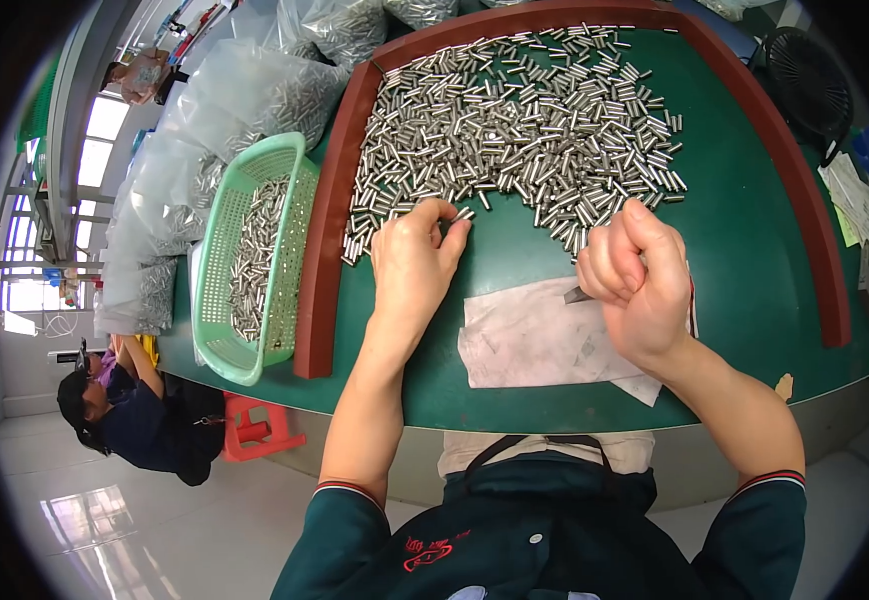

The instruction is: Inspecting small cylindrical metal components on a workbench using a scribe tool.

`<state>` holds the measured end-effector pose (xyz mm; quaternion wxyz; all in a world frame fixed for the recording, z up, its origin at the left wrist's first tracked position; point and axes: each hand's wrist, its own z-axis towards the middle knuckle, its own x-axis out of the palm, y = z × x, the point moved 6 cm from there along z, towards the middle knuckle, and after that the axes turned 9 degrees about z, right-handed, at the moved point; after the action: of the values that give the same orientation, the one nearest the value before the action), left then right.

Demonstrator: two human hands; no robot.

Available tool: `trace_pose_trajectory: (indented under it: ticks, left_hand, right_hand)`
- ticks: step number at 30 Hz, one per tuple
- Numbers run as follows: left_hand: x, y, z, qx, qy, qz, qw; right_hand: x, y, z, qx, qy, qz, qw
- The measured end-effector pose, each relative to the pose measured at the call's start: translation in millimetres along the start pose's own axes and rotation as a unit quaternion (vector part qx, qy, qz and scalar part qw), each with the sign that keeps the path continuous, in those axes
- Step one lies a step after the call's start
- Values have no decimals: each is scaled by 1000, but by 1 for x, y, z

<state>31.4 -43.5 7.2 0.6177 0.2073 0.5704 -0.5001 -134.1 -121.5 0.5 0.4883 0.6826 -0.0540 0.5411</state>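
A wide heap of short, shiny metal pins (515,120) covers the far part of the green tabletop (515,258). My left hand (417,255) is at the heap's near left edge, thumb and forefinger pinching one metal pin (465,214). To the right, my right hand (640,280) is closed in a fist above a stained whitish cloth (525,335). A flat grey tip (577,295) sticks out from the fist's left side; fingers hide the rest of that tool. Behind the wrist a thin red and dark edge shows, and I cannot tell what it belongs to.
A reddish-brown raised frame (325,260) borders the work area. Left of it stands a light green basket (225,340) with more pins. Clear bags (245,100) of metal parts line the far left. A black fan (805,85) stands at right. A person (145,410) sits at left.
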Motion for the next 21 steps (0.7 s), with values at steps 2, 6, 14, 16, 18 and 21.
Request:
trace_pose_trajectory:
  ticks: [2,6,14,16,18,21]
  left_hand:
    - [5,-12,-3,21,39,-68,997]
    - [14,-43,-17,106,61,-127,984]
    - [15,-52,-23,164,46,-132,976]
    - [15,-54,-21,159,53,-133,977]
    - [17,-53,-24,123,141,-173,967]
    - [14,-60,-33,138,203,-178,953]
  right_hand:
    - [-2,0,0,0,-5,1,1000]
    - [-2,-1,1,4,-5,6,1000]
    - [0,-2,0,10,-12,8,1000]
    - [-1,-1,-1,-3,-4,4,1000]
    - [-2,3,-1,-13,-3,23,1000]
    - [-1,12,-2,-41,-1,42,998]
